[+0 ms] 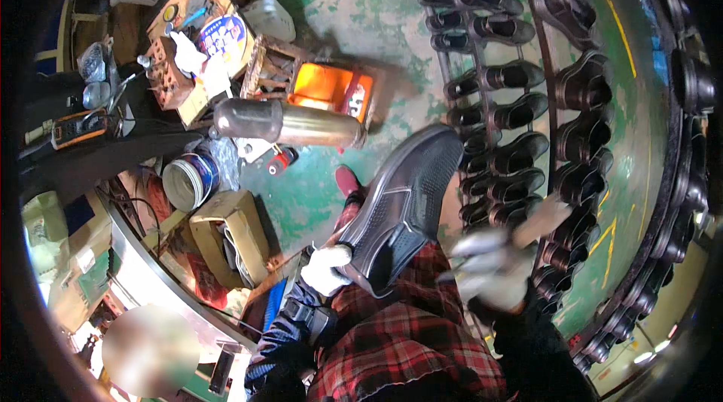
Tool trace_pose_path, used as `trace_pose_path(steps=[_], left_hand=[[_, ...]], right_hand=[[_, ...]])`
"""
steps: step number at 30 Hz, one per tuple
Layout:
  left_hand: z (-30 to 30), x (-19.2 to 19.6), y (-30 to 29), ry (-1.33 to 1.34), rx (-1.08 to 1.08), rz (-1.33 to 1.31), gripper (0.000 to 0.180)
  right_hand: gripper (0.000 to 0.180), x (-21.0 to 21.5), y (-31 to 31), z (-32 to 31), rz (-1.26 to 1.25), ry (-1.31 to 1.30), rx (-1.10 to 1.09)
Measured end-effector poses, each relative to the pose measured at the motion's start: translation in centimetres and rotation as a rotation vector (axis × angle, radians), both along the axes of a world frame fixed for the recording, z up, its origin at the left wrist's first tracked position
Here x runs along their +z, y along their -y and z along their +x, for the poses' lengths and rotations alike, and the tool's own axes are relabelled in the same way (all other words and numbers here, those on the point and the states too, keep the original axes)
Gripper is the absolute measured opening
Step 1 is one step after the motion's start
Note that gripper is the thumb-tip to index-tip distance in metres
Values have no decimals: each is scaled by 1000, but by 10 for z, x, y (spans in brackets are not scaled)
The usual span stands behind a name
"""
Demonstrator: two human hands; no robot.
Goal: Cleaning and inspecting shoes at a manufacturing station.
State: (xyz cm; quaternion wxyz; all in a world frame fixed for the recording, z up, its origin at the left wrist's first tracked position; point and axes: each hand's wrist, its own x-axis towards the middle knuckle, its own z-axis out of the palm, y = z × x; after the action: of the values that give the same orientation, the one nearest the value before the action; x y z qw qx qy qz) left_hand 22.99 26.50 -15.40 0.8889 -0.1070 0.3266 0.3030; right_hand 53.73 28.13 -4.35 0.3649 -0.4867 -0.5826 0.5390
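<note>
A black slip-on shoe (403, 202) with a perforated upper is held tilted in front of me, toe pointing up and right. My left hand (327, 269), in a white glove, is closed on its heel end. To the right of the shoe, apart from it, is my right hand (493, 270), also gloved and smeared by motion. A tan flat piece (544, 220) sticks out from this hand, seemingly gripped; its kind is too blurred to make out. A red plaid apron (407, 327) covers my front.
Racks of black shoes (516, 74) stand on the right. Ahead is a metal cylinder (294, 123) beside an orange container (324, 85). On the left are a cluttered wooden stand (184, 97), a white bucket (188, 183), a cardboard box (230, 232) and a curved metal-edged bench (162, 274).
</note>
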Motion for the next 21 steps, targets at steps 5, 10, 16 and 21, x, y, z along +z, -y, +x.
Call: trace_pose_path(steps=[5, 10, 16, 21], left_hand=[[23, -18, 25, -26, 46, -152, 64], [53, -78, 37, -44, 146, -310, 52], [85, -166, 7, -250, 401, -203, 71], [69, -203, -2, -247, 419, -163, 71]], right_hand=[[35, -110, -21, 60, -424, -276, -685], [40, -216, -58, 70, -783, -436, -361], [34, -351, -106, 68, -762, -360, -353], [49, -403, -149, 46, -702, -518, -230]])
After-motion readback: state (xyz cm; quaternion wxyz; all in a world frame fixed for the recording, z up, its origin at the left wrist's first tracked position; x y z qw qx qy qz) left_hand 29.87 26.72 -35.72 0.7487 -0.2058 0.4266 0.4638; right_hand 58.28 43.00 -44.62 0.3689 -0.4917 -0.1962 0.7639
